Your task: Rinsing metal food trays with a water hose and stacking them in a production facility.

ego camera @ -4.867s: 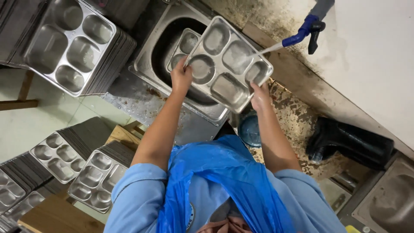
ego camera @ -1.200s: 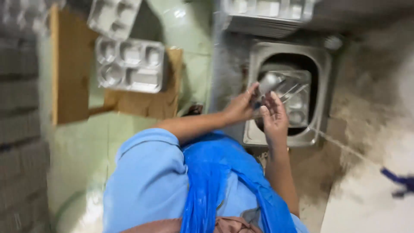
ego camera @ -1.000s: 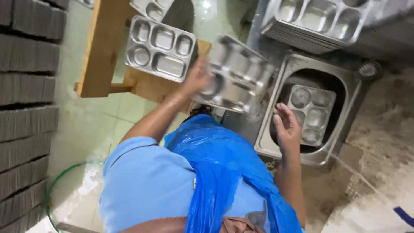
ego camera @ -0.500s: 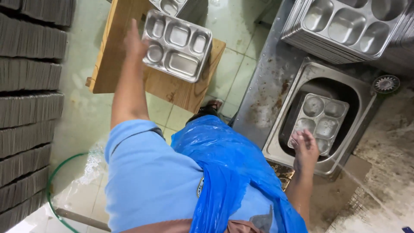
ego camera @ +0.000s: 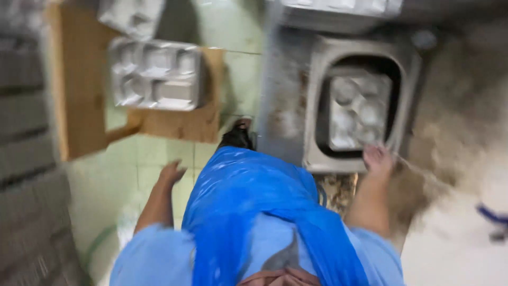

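Resting my right hand on the sink rim, fingers flat and together, holding nothing. Steel compartment tray lies in the basin: stiff, light, likely wet-slippery; take it by the rim. Left hand hangs empty, fingers loosely curled.

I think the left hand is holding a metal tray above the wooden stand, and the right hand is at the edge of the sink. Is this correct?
Not quite. In the head view the left hand is empty and hangs low over the floor, below the wooden stand. The metal tray lies on that stand, apart from the hand. The right hand is indeed at the edge of the sink.
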